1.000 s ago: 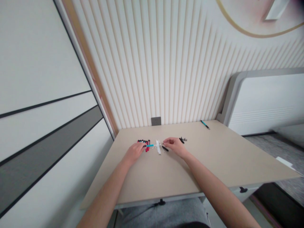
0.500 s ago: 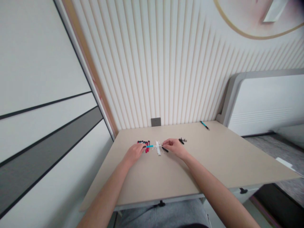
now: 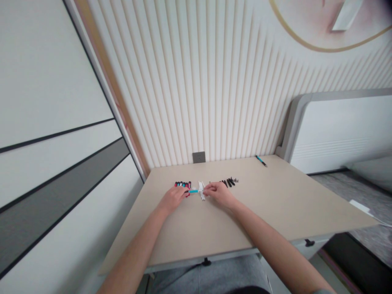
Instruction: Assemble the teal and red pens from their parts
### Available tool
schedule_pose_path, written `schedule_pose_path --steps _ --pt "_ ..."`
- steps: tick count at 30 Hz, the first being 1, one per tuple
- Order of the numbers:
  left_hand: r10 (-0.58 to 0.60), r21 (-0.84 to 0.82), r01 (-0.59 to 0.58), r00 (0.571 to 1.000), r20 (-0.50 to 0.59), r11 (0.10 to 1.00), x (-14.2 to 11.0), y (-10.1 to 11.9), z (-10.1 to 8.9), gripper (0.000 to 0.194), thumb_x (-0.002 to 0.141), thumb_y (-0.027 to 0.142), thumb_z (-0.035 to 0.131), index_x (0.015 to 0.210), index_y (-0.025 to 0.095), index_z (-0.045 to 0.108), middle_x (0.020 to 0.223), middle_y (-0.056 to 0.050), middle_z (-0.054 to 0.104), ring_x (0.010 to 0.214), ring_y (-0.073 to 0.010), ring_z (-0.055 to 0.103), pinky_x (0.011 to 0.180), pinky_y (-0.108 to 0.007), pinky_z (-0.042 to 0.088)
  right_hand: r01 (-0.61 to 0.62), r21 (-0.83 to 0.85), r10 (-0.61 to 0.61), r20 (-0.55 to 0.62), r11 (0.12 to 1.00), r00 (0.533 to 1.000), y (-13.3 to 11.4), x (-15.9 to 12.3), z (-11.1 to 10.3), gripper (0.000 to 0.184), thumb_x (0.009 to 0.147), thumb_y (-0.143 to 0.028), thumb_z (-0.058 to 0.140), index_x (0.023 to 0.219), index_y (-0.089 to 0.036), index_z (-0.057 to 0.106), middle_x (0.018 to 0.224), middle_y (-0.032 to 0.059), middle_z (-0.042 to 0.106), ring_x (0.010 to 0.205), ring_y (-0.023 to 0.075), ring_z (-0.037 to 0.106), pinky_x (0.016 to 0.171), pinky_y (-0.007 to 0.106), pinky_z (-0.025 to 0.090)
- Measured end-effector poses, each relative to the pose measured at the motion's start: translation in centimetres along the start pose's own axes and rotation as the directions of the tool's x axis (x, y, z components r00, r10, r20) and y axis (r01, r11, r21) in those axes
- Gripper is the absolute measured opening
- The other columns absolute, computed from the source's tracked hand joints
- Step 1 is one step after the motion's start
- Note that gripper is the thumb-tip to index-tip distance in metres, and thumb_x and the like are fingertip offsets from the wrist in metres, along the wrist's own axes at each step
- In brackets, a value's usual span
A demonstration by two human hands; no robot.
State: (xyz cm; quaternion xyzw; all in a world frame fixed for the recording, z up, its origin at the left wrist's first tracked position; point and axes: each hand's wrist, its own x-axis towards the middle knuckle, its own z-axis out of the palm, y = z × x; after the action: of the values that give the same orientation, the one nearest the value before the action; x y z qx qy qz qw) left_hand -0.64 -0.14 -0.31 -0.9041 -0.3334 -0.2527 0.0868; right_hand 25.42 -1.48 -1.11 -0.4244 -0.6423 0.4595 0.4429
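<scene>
My left hand [image 3: 174, 199] is closed around the black end of a blue pen barrel [image 3: 193, 191], which points to the right. Opposite it, my right hand [image 3: 219, 192] pinches a thin white pen refill in line with the barrel's open end; little of the refill shows. White refills [image 3: 201, 185] lie on the table between and beneath the hands. Beside my left hand is a row of red, blue and black pen barrels [image 3: 183, 184], partly covered by the fingers. Past my right hand lie several black pen parts [image 3: 229, 182] and small grey tips [image 3: 235, 180].
A whole blue and black pen [image 3: 261, 161] lies at the back right of the beige table [image 3: 190, 237]. Behind the table is a ribbed wall with a dark socket [image 3: 199, 157]. A white cabinet stands on the left, a bed headboard [image 3: 330, 126] on the right.
My right hand has moved left, closer to the blue barrel, and less of the refill shows between the hands. My left hand still grips the barrel. The view has shifted slightly.
</scene>
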Motion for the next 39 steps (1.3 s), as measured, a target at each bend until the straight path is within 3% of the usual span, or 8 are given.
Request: schedule_pose_path --steps 6,12,16,20,25,31,36,39 --pt "-0.048 0.031 0.047 0.998 0.027 0.998 0.0 0.4 -0.1 0.029 0.100 0.035 0.039 0.112 0.020 0.060 0.096 -0.006 0.071 0.084 -0.0195 0.066 0.078 -0.033 0.052 0.055 -0.100 -0.058 -0.021 0.993 0.998 -0.3 0.0 0.1 0.024 0.079 -0.037 0.061 0.077 -0.014 0.069 0.068 0.0032 0.069 0.062 0.0141 0.058 0.058 0.024 0.041" --pt "-0.086 -0.096 0.094 0.993 0.079 0.991 0.2 1.1 -0.4 0.030 0.099 0.025 0.034 0.122 0.019 0.052 0.112 -0.008 0.066 0.101 -0.0204 0.064 0.087 -0.034 0.051 0.073 -0.206 -0.095 -0.098 0.976 0.991 -0.5 0.1 -0.2 0.023 0.081 -0.034 0.058 0.073 -0.015 0.069 0.064 0.0016 0.066 0.058 0.0128 0.053 0.056 0.023 0.036" --pt "-0.184 -0.181 0.184 0.983 0.019 0.966 0.2 0.8 -0.2 0.030 0.099 0.027 0.037 0.123 0.020 0.051 0.115 -0.007 0.065 0.104 -0.0200 0.063 0.090 -0.034 0.051 0.088 -0.223 -0.110 -0.090 0.971 0.990 -0.5 0.1 -0.3 0.024 0.082 -0.035 0.059 0.073 -0.015 0.069 0.064 0.0014 0.065 0.057 0.0124 0.052 0.055 0.023 0.035" --pt "-0.263 -0.215 0.251 0.964 -0.030 0.944 -0.1 0.0 0.1 0.026 0.097 0.037 0.043 0.111 0.022 0.059 0.102 -0.004 0.070 0.091 -0.0183 0.067 0.081 -0.030 0.052 0.113 -0.188 -0.127 -0.062 0.976 0.990 -0.3 0.1 0.0 0.023 0.082 -0.035 0.059 0.076 -0.016 0.069 0.065 0.0005 0.065 0.057 0.0116 0.051 0.055 0.022 0.034" --pt "-0.210 -0.223 0.188 0.975 -0.078 0.956 -0.2 -0.3 0.1 0.026 0.097 0.037 0.045 0.102 0.020 0.064 0.094 -0.004 0.070 0.085 -0.0166 0.066 0.078 -0.027 0.052 0.094 -0.248 -0.122 -0.097 0.964 0.988 -0.3 -0.1 -0.1 0.026 0.083 -0.035 0.058 0.070 -0.015 0.068 0.061 -0.0004 0.062 0.054 0.0105 0.047 0.053 0.022 0.032" --pt "-0.154 -0.147 0.152 0.988 0.001 0.977 -0.2 0.1 0.3 0.024 0.097 0.035 0.045 0.101 0.021 0.063 0.089 -0.002 0.070 0.079 -0.0156 0.067 0.074 -0.026 0.052 0.084 -0.402 -0.132 -0.092 0.912 0.987 -0.7 -0.2 -0.5 0.038 0.089 -0.039 0.052 0.063 -0.016 0.066 0.052 -0.0015 0.056 0.050 0.0100 0.044 0.051 0.022 0.028" --pt "-0.176 -0.065 0.175 0.984 -0.011 0.982 -0.4 0.0 0.3 0.027 0.098 0.037 0.042 0.108 0.021 0.061 0.096 -0.004 0.071 0.081 -0.0164 0.068 0.073 -0.025 0.052 0.179 -0.513 -0.247 -0.066 0.840 0.967 -1.1 -0.3 -1.0 0.040 0.095 -0.038 0.042 0.076 -0.017 0.070 0.067 0.0031 0.065 0.061 0.0133 0.054 0.059 0.023 0.034" --pt "-0.192 -0.039 0.191 0.981 -0.006 0.981 -0.5 -0.2 0.1 0.028 0.099 0.038 0.041 0.109 0.021 0.061 0.098 -0.004 0.072 0.082 -0.0164 0.069 0.073 -0.025 0.052 0.130 -0.611 -0.243 -0.106 0.781 0.964 -1.0 -0.3 -1.5 0.036 0.095 -0.034 0.043 0.081 -0.017 0.071 0.076 0.0062 0.069 0.070 0.0161 0.059 0.064 0.025 0.036"
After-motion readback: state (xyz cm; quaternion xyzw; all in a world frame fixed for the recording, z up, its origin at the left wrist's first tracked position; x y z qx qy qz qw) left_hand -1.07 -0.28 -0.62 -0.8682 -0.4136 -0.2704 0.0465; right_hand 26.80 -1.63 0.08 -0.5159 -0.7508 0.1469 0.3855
